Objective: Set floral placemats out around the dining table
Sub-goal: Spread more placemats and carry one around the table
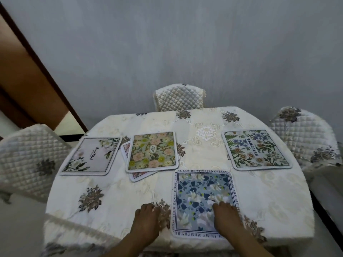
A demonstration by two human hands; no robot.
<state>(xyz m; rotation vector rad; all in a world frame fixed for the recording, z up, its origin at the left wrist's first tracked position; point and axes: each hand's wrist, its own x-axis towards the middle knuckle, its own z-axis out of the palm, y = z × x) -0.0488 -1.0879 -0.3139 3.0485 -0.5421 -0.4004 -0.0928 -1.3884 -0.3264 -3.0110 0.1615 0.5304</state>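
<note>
My right hand (225, 216) lies flat on the blue placemat (204, 203) at the near edge; my left hand (148, 217) rests open on the tablecloth (104, 216) beside it, holding nothing. Pressing sideways could ruck the cloth and shift the stacked mats (152, 151) beyond.

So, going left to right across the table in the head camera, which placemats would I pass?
Pale placemat with white flowers → green-and-pink floral placemat, lying on top of another mat → blue placemat bordered with lettering, under the right hand → white "Beautiful" placemat.
</note>
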